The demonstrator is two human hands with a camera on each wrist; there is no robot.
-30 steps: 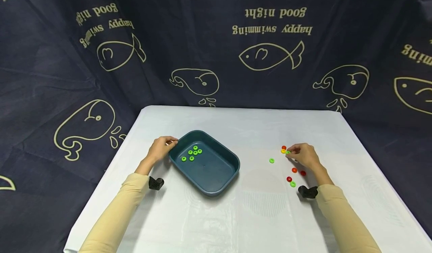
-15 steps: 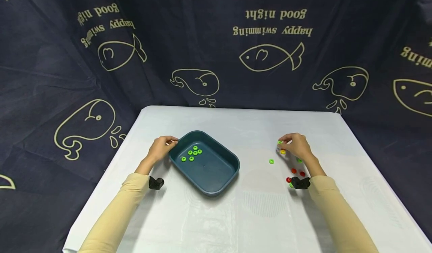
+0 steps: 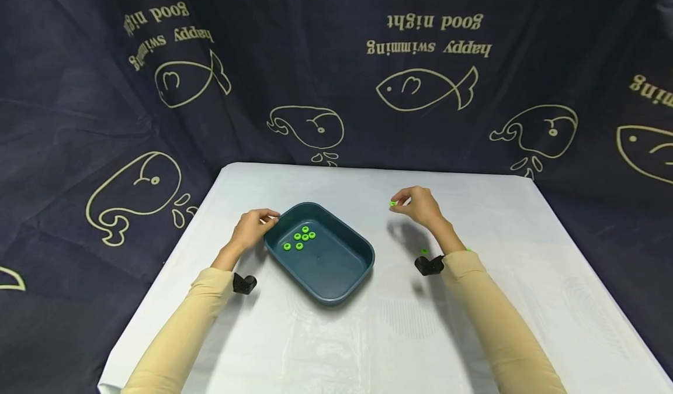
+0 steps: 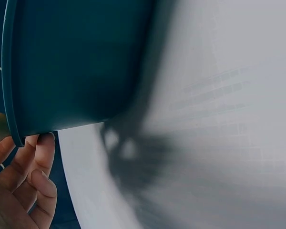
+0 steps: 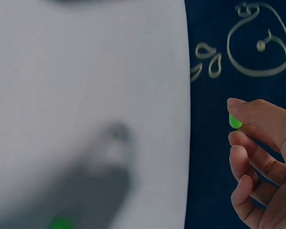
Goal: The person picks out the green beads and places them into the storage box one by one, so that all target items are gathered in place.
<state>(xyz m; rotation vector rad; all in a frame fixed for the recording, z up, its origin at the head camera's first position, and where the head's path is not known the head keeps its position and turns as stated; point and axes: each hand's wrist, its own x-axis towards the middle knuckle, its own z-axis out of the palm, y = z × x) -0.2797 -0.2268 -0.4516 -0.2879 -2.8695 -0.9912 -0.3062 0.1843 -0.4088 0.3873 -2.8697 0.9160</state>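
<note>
My right hand pinches a small green ring between thumb and index finger, raised over the table to the right of the tray. In the right wrist view, only an edge of this ring shows past the thumb. My left hand grips the far-left rim of a dark blue rectangular tray, thumb and fingers on either side of the rim in the left wrist view. Several green rings lie in the left part of the tray.
A white cloth covers the table. One green ring lies close beside my right forearm, and a second peeks out past the sleeve. The arm hides the spot where red and yellow rings lay. A dark printed curtain hangs behind.
My right hand has lifted the green ring and carried it left and away from the scattered rings, toward the tray. The left hand and tray stay in place.
</note>
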